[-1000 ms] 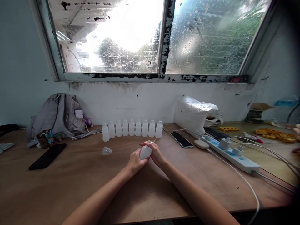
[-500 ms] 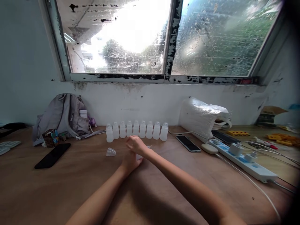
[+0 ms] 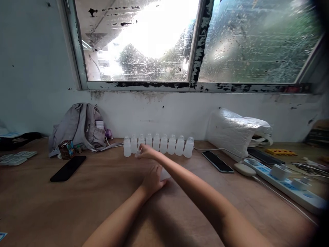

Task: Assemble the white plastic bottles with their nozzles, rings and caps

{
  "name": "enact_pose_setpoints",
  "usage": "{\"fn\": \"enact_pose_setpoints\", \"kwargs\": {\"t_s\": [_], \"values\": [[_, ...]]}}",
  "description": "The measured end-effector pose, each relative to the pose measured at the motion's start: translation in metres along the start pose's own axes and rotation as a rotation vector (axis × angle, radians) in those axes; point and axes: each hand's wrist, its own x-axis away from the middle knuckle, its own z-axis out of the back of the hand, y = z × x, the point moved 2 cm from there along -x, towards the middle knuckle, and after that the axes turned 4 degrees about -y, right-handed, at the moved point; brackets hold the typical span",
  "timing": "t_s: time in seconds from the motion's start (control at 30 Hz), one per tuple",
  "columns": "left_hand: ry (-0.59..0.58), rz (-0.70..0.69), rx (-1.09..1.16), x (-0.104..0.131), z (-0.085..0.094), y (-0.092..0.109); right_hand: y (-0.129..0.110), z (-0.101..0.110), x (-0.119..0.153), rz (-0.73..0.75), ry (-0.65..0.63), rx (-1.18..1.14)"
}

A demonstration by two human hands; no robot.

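Observation:
My left hand [image 3: 153, 180] rests low over the table, closed around a whitish translucent bottle [image 3: 165, 174] that is mostly hidden behind the fingers and my right forearm. Farther forward, my right hand [image 3: 146, 151] pinches a small clear plastic cap [image 3: 138, 153], partly covered by the fingertips. Just behind that hand stands a row of several frosted bottles with clear domed caps; the leftmost bottle [image 3: 127, 147] and the rightmost bottle [image 3: 188, 148] show fully. My right hand hides the lower part of some middle ones.
On the wooden table [image 3: 102, 202], a black phone [image 3: 68, 168], a small carton [image 3: 66, 150] and a grey backpack [image 3: 79, 128] sit left. To the right are another phone [image 3: 217, 161], a silvery bag [image 3: 236, 132], a white puck-shaped device [image 3: 244, 169] and a power strip [image 3: 288, 183] with cables.
My right hand has left my left hand and moved forward and left, picking up the clear cap that lay on the table. My left hand stays on the bottle. The view has turned slightly left.

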Motion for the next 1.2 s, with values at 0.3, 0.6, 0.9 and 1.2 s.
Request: {"fn": "enact_pose_setpoints", "kwargs": {"t_s": [0.3, 0.6, 0.9, 1.2], "values": [[-0.012, -0.055, -0.123, -0.001, 0.011, -0.002, 0.115, 0.074, 0.093, -0.168, 0.361, -0.458], [-0.084, -0.052, -0.057, -0.014, 0.011, -0.008, 0.138, 0.040, 0.139, -0.048, 0.541, -0.611], [-0.102, -0.001, -0.037, -0.016, 0.010, -0.004, 0.121, 0.044, 0.144, 0.083, 0.378, -0.262], [-0.169, -0.009, -0.034, -0.011, 0.019, -0.005, 0.119, 0.043, 0.152, 0.181, 0.242, -0.335]]}}
